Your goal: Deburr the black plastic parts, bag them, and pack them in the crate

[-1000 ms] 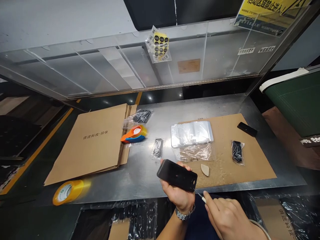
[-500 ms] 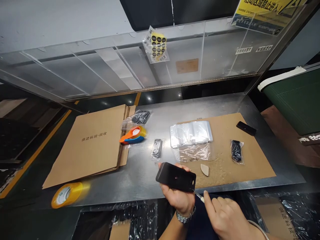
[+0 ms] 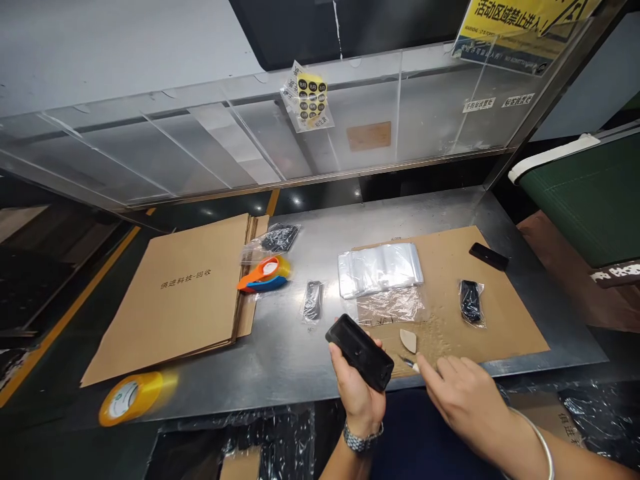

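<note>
Black case was up in your left hand, over the near edge of the metal table, long axis from 10 to 4 o'clock (clock centred on case, 12 = far side). Left fingers were partly closed: thumb along the 8 o'clock side, fingertips showing at the 2 o'clock side, case gripped between. Your right hand sat at 4 o'clock and had hold of a fine-tipped tool: index finger extended along its white handle, other fingers curled in; couldn't tell how tightly, their grip was hidden. Tool tip pointed toward 10, just beside the case's 4 o'clock end, apart from it as far as the view showed.

Beige scrap lay between 2 and 3 o'clock, just beyond the tool, on the cardboard sheet. Clear bag stack lay near 12:30, partly on that sheet. At 2 o'clock: bagged black piece, then bare black piece farther out. Small wrapped item was at 10:30. Orange-and-blue tape dispenser sat at 10, at the edge of the cardboard stack; dark bagged item at 11. Yellow tape roll was between 8 and 9.
</note>
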Available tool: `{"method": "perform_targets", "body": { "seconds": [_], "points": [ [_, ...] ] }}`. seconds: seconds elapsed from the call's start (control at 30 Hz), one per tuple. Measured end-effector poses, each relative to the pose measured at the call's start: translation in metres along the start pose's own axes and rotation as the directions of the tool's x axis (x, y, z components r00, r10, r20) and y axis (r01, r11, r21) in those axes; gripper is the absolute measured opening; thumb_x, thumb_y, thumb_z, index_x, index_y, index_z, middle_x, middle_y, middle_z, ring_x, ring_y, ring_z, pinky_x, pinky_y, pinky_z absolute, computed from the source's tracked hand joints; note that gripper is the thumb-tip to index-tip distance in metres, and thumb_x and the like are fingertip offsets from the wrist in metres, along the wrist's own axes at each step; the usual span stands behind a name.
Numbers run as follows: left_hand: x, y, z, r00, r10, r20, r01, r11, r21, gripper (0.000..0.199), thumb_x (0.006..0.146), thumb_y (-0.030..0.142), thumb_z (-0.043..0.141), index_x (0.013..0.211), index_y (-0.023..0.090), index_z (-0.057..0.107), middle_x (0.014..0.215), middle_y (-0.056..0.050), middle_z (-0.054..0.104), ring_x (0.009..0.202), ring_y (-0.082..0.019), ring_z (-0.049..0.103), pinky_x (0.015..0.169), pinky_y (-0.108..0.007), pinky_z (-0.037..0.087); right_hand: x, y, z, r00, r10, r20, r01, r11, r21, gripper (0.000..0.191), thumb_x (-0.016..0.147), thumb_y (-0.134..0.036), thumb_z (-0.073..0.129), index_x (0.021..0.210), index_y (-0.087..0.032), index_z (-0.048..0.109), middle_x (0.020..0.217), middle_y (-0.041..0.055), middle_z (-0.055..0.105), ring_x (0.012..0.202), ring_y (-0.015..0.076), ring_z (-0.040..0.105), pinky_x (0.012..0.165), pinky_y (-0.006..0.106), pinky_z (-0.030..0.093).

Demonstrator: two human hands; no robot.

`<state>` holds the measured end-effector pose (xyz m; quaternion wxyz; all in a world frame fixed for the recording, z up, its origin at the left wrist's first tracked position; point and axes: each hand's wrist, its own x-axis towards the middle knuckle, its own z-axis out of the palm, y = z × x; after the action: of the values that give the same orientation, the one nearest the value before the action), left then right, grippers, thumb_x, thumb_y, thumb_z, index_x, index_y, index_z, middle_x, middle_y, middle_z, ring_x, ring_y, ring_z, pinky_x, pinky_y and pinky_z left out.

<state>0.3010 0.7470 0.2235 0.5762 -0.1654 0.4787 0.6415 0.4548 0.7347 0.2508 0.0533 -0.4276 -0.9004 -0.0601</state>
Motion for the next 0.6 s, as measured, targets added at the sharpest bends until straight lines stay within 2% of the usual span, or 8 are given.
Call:
{"method": "perform_targets", "body": {
  "seconds": [0.1,0.2,0.27,0.4,0.47,0.53,0.6],
  "points": [
    [-0.002,0.005,0.001,0.995,-0.091,0.039,0.093,0.995,-0.035,0.04,0.082,0.049,0.039,0.082,0.015,0.059,0.069,-0.003,0.06,0.057,-0.015,0.059,0.049,-0.024,0.048,0.001,0.007,-0.002,0.994,0.081,0.069,-0.09,0.987,0.135,0.026,0.09,-0.015,0.028,0.089,-0.018,0.054,0.06,0.0016,0.047,0.054,0.0169,0.044,0.052,0.03,0.026],
    [-0.004,0.008,0.002,0.984,-0.129,0.121,0.136,0.99,-0.045,0.044,0.082,0.051,0.038,0.079,0.013,0.06,0.067,-0.004,0.06,0.056,-0.015,0.058,0.049,-0.024,0.048,0.001,0.003,-0.01,0.976,0.087,0.201,-0.161,0.909,0.385,0.029,0.094,-0.02,0.024,0.079,-0.019,0.05,0.067,0.002,0.049,0.058,0.0158,0.047,0.052,0.028,0.029],
    [-0.005,0.007,0.002,0.975,-0.155,0.158,0.163,0.986,-0.036,0.046,0.081,0.053,0.037,0.078,0.012,0.06,0.066,-0.005,0.059,0.056,-0.015,0.057,0.047,-0.024,0.047,0.001,-0.003,-0.015,0.963,0.058,0.263,-0.202,0.802,0.562,0.027,0.094,-0.02,0.025,0.084,-0.019,0.05,0.073,0.0028,0.051,0.062,0.0153,0.05,0.054,0.026,0.034],
    [-0.007,0.002,0.005,0.964,-0.194,0.181,0.202,0.979,-0.026,0.047,0.079,0.054,0.039,0.077,0.012,0.059,0.064,-0.005,0.059,0.056,-0.015,0.056,0.049,-0.022,0.046,0.007,-0.015,-0.012,0.963,0.074,0.26,-0.261,0.512,0.819,0.022,0.091,-0.02,0.038,0.109,-0.021,0.049,0.086,0.0029,0.057,0.072,0.0145,0.054,0.063,0.025,0.041],
    [-0.009,-0.001,0.007,0.963,-0.21,0.17,0.215,0.976,-0.014,0.048,0.078,0.056,0.04,0.075,0.012,0.059,0.062,-0.006,0.059,0.055,-0.015,0.056,0.049,-0.022,0.046,0.011,-0.02,-0.006,0.966,0.082,0.247,-0.257,0.442,0.859,0.019,0.089,-0.019,0.042,0.104,-0.022,0.054,0.082,0.0012,0.059,0.068,0.0136,0.054,0.06,0.024,0.04],
    [-0.01,-0.003,0.01,0.964,-0.231,0.134,0.234,0.972,-0.004,0.05,0.078,0.057,0.039,0.074,0.012,0.058,0.059,-0.007,0.058,0.053,-0.015,0.056,0.048,-0.022,0.045,0.014,-0.025,0.001,0.978,0.063,0.201,-0.206,0.483,0.851,0.017,0.089,-0.019,0.041,0.091,-0.019,0.058,0.073,0.0006,0.058,0.062,0.0134,0.053,0.055,0.024,0.038],
    [-0.011,-0.002,0.012,0.964,-0.252,0.088,0.253,0.967,-0.007,0.05,0.078,0.058,0.037,0.074,0.012,0.058,0.057,-0.007,0.059,0.051,-0.015,0.055,0.046,-0.023,0.044,0.015,-0.03,0.006,0.997,0.035,0.064,-0.072,0.618,0.783,0.023,0.09,-0.019,0.036,0.085,-0.016,0.059,0.066,0.0021,0.055,0.058,0.0145,0.05,0.051,0.026,0.034]
  ]
}}
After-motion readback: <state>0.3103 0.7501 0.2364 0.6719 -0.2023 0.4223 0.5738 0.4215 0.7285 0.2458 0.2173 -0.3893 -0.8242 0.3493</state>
